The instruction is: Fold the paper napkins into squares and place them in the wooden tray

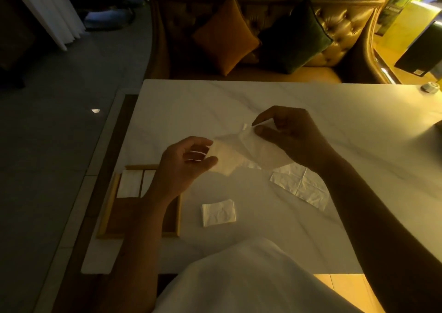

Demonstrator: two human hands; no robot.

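Right hand (pixel 294 135) pinches a corner of a paper napkin (pixel 241 152) held above the marble table (pixel 215 102); the left hand (pixel 184 162) grips its opposite edge. Below the right wrist lies an open napkin (pixel 301 186), with a folded square (pixel 218 212) nearer the body. The left forearm (pixel 143 229) crosses the wooden tray (pixel 107 212), which holds folded napkins (pixel 129 184).

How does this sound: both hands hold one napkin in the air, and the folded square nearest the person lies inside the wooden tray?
No. The head view shows that folded square lying on the table, right of the wooden tray, not inside it. The left hand and right hand do hold one napkin in the air.
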